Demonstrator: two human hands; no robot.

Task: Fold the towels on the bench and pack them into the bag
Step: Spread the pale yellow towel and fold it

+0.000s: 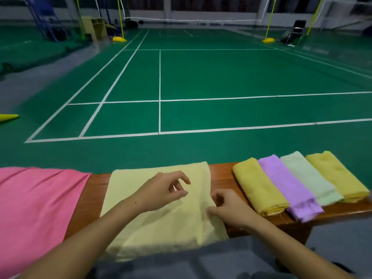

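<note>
While four folded towels [298,184] lie, hands wait.

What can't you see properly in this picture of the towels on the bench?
- The bag: nowhere in the head view.
- Pink cloth: cut off by the left edge, so its full size is unknown.
- Pale yellow towel: its near edge hangs out of sight behind the person's grey lap.
- Right hand: fingertips curl under at the towel's edge, so the grip is hidden.
- Wooden bench: mostly covered by cloths; right end cut off.
</note>
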